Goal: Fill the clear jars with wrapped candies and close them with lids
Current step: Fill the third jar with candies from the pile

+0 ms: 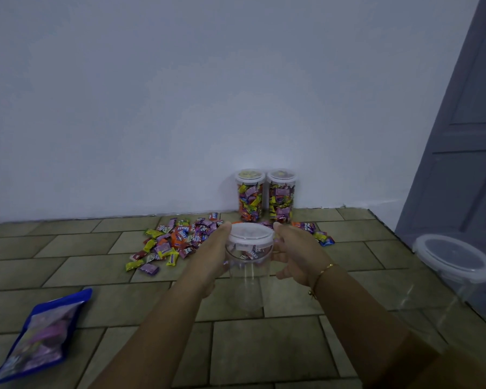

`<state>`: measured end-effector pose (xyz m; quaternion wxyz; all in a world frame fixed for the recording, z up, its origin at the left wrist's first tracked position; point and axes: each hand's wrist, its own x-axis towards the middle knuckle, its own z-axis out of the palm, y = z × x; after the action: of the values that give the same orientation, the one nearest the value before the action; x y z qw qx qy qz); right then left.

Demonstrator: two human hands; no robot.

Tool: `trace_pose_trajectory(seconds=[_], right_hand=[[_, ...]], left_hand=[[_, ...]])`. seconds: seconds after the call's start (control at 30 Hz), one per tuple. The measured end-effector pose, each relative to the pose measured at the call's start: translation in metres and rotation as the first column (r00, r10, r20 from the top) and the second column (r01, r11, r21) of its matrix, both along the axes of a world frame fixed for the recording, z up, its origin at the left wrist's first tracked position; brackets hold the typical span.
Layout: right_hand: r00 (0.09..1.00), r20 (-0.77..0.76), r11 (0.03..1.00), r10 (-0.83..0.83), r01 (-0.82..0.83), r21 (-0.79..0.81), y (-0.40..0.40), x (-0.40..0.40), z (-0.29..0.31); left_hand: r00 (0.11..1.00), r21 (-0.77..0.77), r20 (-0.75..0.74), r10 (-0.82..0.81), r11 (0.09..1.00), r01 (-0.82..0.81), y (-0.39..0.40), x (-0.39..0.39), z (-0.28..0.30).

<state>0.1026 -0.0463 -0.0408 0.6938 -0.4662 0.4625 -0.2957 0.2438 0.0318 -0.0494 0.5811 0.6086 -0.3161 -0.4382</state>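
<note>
So I had the empty clear jar (249,279) up between both hands, lid (251,234) already sitting on top. My left hand (212,256) was flat against its left side, fingers pretty much straight, and my right hand (298,258) cupped the right side with the fingers curled round near the lid. Behind it the loose candies (169,242) were scattered on the tiled floor (264,349), with two filled jars (265,196) lidded by the wall. Another empty jar (455,270) sat off right, blue bag (37,335) on my left.
</note>
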Motion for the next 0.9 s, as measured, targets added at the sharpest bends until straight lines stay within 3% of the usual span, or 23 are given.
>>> trace_pose_trajectory(seconds=[0.37, 0.5, 0.63, 0.73, 0.8, 0.83, 0.9], right_hand=[[0.992, 0.11, 0.994, -0.058, 0.047, 0.102, 0.007, -0.002, 0.006], [0.962, 0.261, 0.988, -0.085, 0.048, 0.144, 0.003, 0.0, 0.008], [0.91, 0.381, 0.986, -0.167, 0.153, 0.067, -0.003, -0.005, 0.01], [0.882, 0.432, 0.975, -0.185, 0.222, -0.035, -0.005, -0.021, 0.021], [0.876, 0.441, 0.96, -0.194, 0.262, -0.098, -0.005, -0.033, 0.028], [0.882, 0.418, 0.944, -0.219, 0.3, -0.138, -0.007, -0.038, 0.028], [0.899, 0.316, 0.888, -0.303, 0.387, -0.25, -0.008, -0.048, 0.028]], left_hand=[[0.999, -0.028, 0.033, -0.01, 1.0, 0.011, -0.005, 0.001, 0.013], [0.977, -0.022, 0.21, -0.038, 0.999, 0.043, -0.003, 0.0, 0.028], [0.925, 0.003, 0.37, -0.082, 0.996, 0.087, -0.005, -0.009, 0.046], [0.772, -0.038, 0.627, -0.099, 0.987, 0.158, -0.01, -0.01, 0.049], [0.567, 0.015, 0.813, -0.133, 0.978, 0.208, -0.014, -0.014, 0.046], [0.469, 0.062, 0.87, -0.15, 0.978, 0.198, -0.016, -0.018, 0.045], [0.377, 0.111, 0.913, -0.156, 0.984, 0.14, -0.02, -0.026, 0.044]])
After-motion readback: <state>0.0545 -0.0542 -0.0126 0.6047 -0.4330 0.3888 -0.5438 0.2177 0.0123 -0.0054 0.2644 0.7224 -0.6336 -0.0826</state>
